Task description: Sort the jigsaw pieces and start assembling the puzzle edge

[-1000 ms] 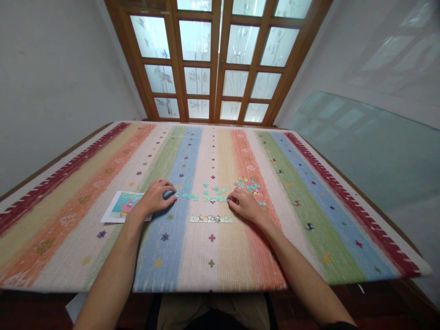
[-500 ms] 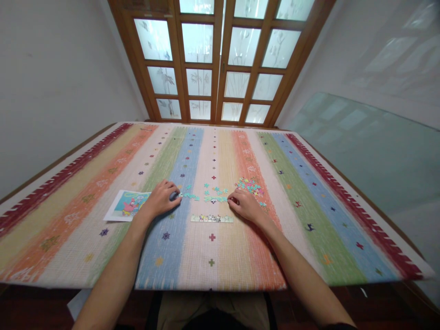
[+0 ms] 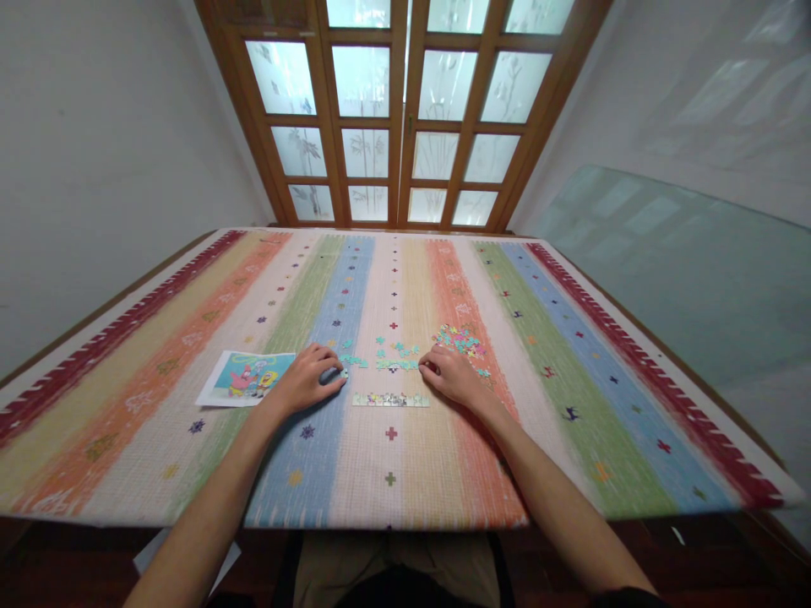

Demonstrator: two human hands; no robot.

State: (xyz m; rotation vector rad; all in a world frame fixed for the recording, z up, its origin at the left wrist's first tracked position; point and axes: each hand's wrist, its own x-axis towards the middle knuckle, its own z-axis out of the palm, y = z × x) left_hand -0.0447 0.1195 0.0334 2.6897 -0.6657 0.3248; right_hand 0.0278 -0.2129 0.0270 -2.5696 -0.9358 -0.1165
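Note:
My left hand (image 3: 312,377) is curled with thumb and fingertips together on what looks like a small pale jigsaw piece (image 3: 344,373), largely covered by the fingers. Just beyond it lie teal jigsaw pieces (image 3: 355,361). My right hand (image 3: 451,373) rests with bent fingers by the right end of a row of teal pieces (image 3: 396,366); whatever its fingertips pinch is hidden. Nearer me, between the hands, lies a joined strip of jigsaw pieces (image 3: 391,400). Past my right hand is a heap of mixed loose pieces (image 3: 461,339).
A printed cartoon picture (image 3: 244,376) lies left of my left hand, partly under the wrist. A striped cloth (image 3: 393,279) covers the table. Beyond stand wooden glazed doors (image 3: 400,127), and a glass panel (image 3: 684,262) leans at the right wall.
My left hand has shifted slightly right and nearer me, uncovering more of the printed picture. My right hand stays almost in place.

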